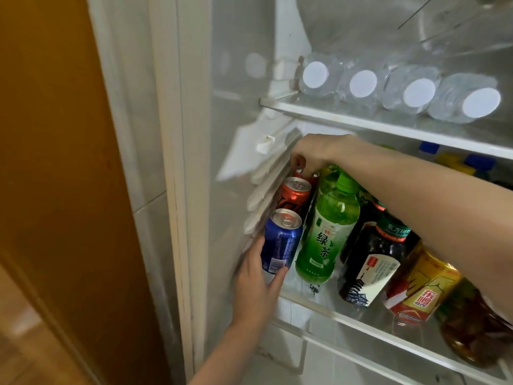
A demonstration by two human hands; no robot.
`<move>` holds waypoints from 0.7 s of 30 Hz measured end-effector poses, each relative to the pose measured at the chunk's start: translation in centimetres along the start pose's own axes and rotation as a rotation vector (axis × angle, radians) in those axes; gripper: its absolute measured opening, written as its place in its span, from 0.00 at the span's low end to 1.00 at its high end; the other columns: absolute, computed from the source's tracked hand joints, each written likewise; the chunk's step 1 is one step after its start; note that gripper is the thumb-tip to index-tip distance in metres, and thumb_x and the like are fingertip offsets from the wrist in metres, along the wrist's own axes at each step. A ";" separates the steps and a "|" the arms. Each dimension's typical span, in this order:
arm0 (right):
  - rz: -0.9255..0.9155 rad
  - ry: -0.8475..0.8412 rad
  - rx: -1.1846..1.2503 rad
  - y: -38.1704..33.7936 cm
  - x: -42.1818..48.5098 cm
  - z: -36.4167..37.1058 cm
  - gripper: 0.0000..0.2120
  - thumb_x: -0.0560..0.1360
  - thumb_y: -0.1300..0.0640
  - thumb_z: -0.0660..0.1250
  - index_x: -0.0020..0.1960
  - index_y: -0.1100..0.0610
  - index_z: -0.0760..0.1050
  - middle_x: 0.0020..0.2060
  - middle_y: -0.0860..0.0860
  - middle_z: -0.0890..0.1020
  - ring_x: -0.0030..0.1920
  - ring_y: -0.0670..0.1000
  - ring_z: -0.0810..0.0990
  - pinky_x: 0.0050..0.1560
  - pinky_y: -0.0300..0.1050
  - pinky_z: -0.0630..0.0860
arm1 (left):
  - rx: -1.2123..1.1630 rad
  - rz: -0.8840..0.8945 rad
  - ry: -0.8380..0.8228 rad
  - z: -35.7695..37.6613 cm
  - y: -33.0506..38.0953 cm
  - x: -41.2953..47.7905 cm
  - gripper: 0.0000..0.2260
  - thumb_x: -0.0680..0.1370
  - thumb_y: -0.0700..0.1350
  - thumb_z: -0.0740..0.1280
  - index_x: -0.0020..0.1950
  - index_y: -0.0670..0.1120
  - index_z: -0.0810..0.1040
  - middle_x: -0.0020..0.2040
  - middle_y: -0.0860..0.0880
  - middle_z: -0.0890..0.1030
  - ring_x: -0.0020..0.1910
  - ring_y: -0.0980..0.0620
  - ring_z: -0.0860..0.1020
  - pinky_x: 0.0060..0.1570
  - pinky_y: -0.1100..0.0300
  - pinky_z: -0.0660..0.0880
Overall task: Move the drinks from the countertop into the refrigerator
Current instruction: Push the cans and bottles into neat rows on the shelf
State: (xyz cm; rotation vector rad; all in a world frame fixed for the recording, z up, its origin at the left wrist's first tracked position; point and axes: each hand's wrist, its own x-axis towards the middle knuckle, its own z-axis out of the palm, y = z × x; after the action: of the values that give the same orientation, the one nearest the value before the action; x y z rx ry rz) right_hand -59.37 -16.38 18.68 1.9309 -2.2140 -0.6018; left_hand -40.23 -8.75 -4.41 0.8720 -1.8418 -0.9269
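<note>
Left hand: the left hand (256, 284) came up from below at the shelf's front left corner, fingers curled round the base of the blue can (281, 240), thumb side against the fridge wall.
Right hand: the right hand (316, 154) reached over the bottles to the back of the same row, fingertips (301, 162) pinched on the rim of a small red can (298, 171) deep by the wall; most of that can was hidden.
Blue can: upright, long axis vertical, standing on the glass shelf (361, 319) at the very front of the can row, directly above the left palm.
Row of cans: blue in front, an orange-red can (295, 194) behind it, the pinched red one at the back, all hugging the left wall.
Key relation: the row ran front to back, so the left hand was nearer the front can, the right nearer the rear.
Neighbours: a green tea bottle (327, 232) stood just beside the blue can's right, a dark bottle (374, 262) beyond it.
Judgement: I reckoned the blue can only needed nudging back, with little room to spare on the right.
Upper shelf: water bottles (361, 83) lay on their sides, caps outward.
</note>
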 end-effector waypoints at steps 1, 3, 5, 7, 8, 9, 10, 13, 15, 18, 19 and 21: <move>-0.008 -0.001 -0.006 0.0 0.1 0.0 0.17 0.70 0.53 0.71 0.59 0.53 0.79 0.53 0.52 0.81 0.52 0.54 0.79 0.51 0.46 0.76 | -0.001 0.000 -0.001 0.0 0.0 0.0 0.35 0.72 0.50 0.72 0.73 0.62 0.57 0.67 0.61 0.69 0.63 0.62 0.70 0.64 0.62 0.67; -0.019 -0.004 -0.017 -0.1 0.1 -0.1 0.17 0.71 0.52 0.71 0.59 0.54 0.79 0.53 0.52 0.81 0.51 0.54 0.79 0.51 0.46 0.76 | -0.001 0.010 0.001 0.0 -0.1 0.0 0.35 0.72 0.51 0.72 0.71 0.65 0.55 0.66 0.62 0.69 0.63 0.62 0.70 0.64 0.61 0.67; -0.027 -0.001 -0.017 -0.1 0.1 -0.1 0.17 0.71 0.52 0.71 0.59 0.54 0.79 0.53 0.53 0.81 0.51 0.54 0.79 0.51 0.46 0.76 | 0.019 0.036 0.013 0.0 -0.2 0.0 0.35 0.72 0.50 0.72 0.70 0.66 0.55 0.64 0.62 0.69 0.63 0.61 0.71 0.64 0.61 0.68; -0.030 -0.004 0.005 0.1 0.2 0.0 0.17 0.71 0.51 0.71 0.59 0.55 0.79 0.53 0.53 0.81 0.51 0.54 0.78 0.51 0.46 0.76 | 0.030 0.052 0.014 0.0 -0.3 0.0 0.35 0.72 0.51 0.72 0.69 0.67 0.53 0.64 0.62 0.69 0.62 0.61 0.71 0.63 0.61 0.68; -0.033 -0.004 0.015 0.2 0.1 0.0 0.18 0.71 0.51 0.71 0.59 0.55 0.79 0.53 0.53 0.81 0.51 0.54 0.78 0.51 0.45 0.76 | 0.031 0.053 0.012 0.1 -0.4 0.0 0.35 0.72 0.51 0.72 0.70 0.67 0.53 0.64 0.62 0.69 0.62 0.60 0.72 0.63 0.61 0.69; -0.036 -0.002 0.025 0.2 0.1 0.0 0.18 0.71 0.52 0.71 0.59 0.55 0.79 0.53 0.53 0.81 0.51 0.54 0.78 0.51 0.45 0.75 | 0.029 0.052 0.009 0.1 -0.4 0.0 0.35 0.72 0.51 0.72 0.70 0.66 0.54 0.64 0.62 0.69 0.63 0.60 0.72 0.63 0.60 0.69; -0.041 0.001 0.037 0.3 0.0 0.0 0.18 0.71 0.52 0.71 0.60 0.55 0.79 0.54 0.53 0.81 0.52 0.54 0.78 0.50 0.44 0.74 | 0.027 0.050 0.008 0.1 -0.4 0.0 0.35 0.72 0.51 0.72 0.72 0.64 0.56 0.65 0.61 0.70 0.63 0.59 0.72 0.63 0.59 0.70; -0.041 0.041 0.121 0.6 -0.5 0.0 0.17 0.72 0.53 0.71 0.59 0.56 0.78 0.49 0.50 0.80 0.49 0.52 0.77 0.44 0.40 0.70 | 0.021 0.050 0.011 0.2 -0.6 0.0 0.34 0.72 0.50 0.72 0.73 0.59 0.58 0.67 0.58 0.71 0.64 0.58 0.72 0.64 0.59 0.70; -0.036 0.100 0.234 0.6 -1.1 -0.2 0.14 0.73 0.51 0.70 0.56 0.55 0.79 0.42 0.45 0.76 0.42 0.48 0.74 0.40 0.38 0.66 | 0.029 0.055 0.019 0.3 -0.7 0.0 0.34 0.72 0.49 0.73 0.74 0.56 0.60 0.67 0.58 0.71 0.64 0.58 0.72 0.63 0.60 0.69; -0.041 0.019 0.394 -0.1 -2.0 -0.5 0.12 0.70 0.42 0.70 0.47 0.48 0.79 0.34 0.41 0.79 0.35 0.44 0.77 0.35 0.38 0.69 | 0.033 0.052 0.028 0.4 -0.6 0.1 0.35 0.72 0.49 0.73 0.74 0.56 0.60 0.65 0.61 0.69 0.63 0.58 0.72 0.62 0.60 0.70; -0.035 -0.049 0.397 -0.5 -2.3 -0.6 0.14 0.68 0.39 0.70 0.47 0.47 0.79 0.34 0.43 0.81 0.36 0.45 0.79 0.34 0.39 0.72 | 0.029 0.051 0.030 0.4 -0.6 0.0 0.35 0.72 0.49 0.73 0.74 0.57 0.59 0.65 0.62 0.69 0.63 0.58 0.72 0.62 0.59 0.71; -0.018 -0.153 0.297 -1.3 -2.4 -0.8 0.23 0.64 0.37 0.72 0.53 0.48 0.78 0.40 0.48 0.83 0.42 0.49 0.82 0.40 0.41 0.77 | 0.024 0.049 0.035 0.4 -0.5 0.0 0.35 0.72 0.49 0.73 0.74 0.58 0.58 0.67 0.60 0.70 0.63 0.58 0.73 0.63 0.57 0.72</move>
State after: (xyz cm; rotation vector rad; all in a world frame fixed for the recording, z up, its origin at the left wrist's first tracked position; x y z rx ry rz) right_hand -57.48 -14.30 19.27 2.1079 -2.5062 -0.4583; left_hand -40.49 -8.90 -5.01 0.8490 -1.8399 -0.8562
